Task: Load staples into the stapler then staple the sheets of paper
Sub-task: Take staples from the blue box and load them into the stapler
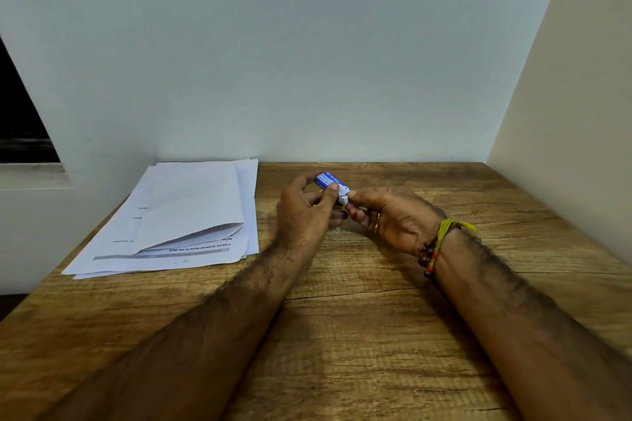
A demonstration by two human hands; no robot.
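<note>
- Left hand [304, 212]: thumb and fingers grip the small blue staple box [331, 180], held above the wooden table [376, 335], just past centre toward 12 o'clock.
- Right hand [390, 219]: fingertips pinch the box's white end at its 4 o'clock corner — anything else in the palm cannot be told.
- Right wrist: yellow thread and beaded bracelet [436, 248].
- Sheets of paper [191, 215] lie at 10 o'clock of the hands, well apart — top sheet partly folded back.

Both hands, left [304, 207] and right [386, 215], pinch blue staple box [331, 181] above wooden table [376, 335]; sheets of paper [184, 215] left
</note>
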